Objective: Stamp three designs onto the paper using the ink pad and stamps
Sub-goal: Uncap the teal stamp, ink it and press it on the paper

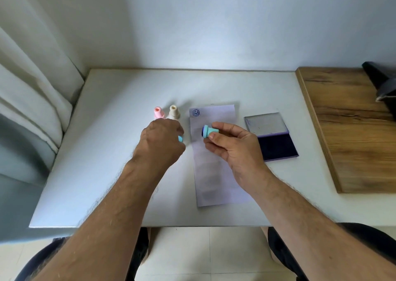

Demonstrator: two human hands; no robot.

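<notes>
- Three stamps: a pink one (pixel 158 113), a cream one (pixel 173 112) and a teal one (pixel 209 131).
- One small teal piece (pixel 180 139), perhaps a cap.
- One paper strip (pixel 216 152).
- One stamped design (pixel 195 112).
- One ink pad (pixel 276 144), open.
- Two hands: left (pixel 160 142), right (pixel 233 145).
- One wooden board (pixel 351 130).

Soft, cool daylight, fairly bright, no glare. Faint shadows on the desk (pixel 111 130) stretch away from the right hand (pixel 230 145) grip, beyond the standing stamps. Slight motion blur around both hands. Wide-angle bending at the edges; curtain (pixel 27 83) soft.
</notes>
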